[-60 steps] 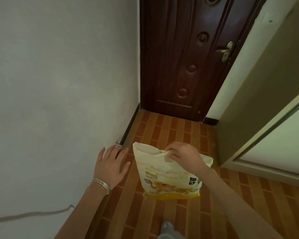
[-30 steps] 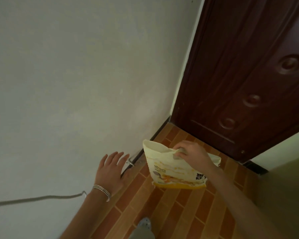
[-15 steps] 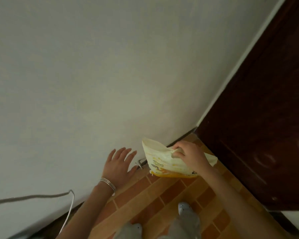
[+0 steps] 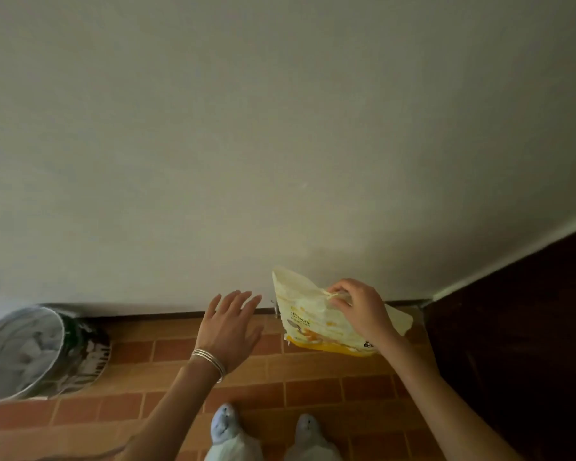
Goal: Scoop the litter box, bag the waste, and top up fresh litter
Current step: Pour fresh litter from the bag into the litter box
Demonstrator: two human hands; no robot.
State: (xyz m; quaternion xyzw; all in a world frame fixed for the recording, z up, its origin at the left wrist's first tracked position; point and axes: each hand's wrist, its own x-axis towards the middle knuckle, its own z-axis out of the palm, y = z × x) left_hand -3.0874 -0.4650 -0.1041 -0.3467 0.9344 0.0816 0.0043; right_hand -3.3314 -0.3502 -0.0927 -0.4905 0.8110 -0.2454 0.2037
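A: Head view. Where is the litter bag [image 4: 310,322]?

B: Low, near the foot of the wall [image 4: 280,128], right of centre, over the brick-patterned floor [image 4: 313,374]. It is pale, with a yellow strip along the bottom and print on the face. It is tilted, with one top corner pointing up and to the left. I cannot tell whether the bottom touches the floor.

A: What holds it?

B: The right hand [image 4: 359,314]. The fingers are curled over the top edge, and thumb and fingertips pinch the crumpled plastic there. The forearm comes in from the lower right.

A: And the left hand [image 4: 228,331]?

B: Just left of the bag, not touching it. The back of the hand faces up, the fingers are straight and spread apart, and it holds nothing. There are thin silver bangles [image 4: 210,359] on the wrist.

A: Surroundings?

B: A round bin [image 4: 30,354] with a metal rim stands at far left against the wall, well apart from the bag. It has white crumpled material inside, blurred. A dark wooden door [image 4: 529,327] is on the right. Two pale shoes [image 4: 225,424] are at the bottom edge, toes toward the wall, between the two forearms.
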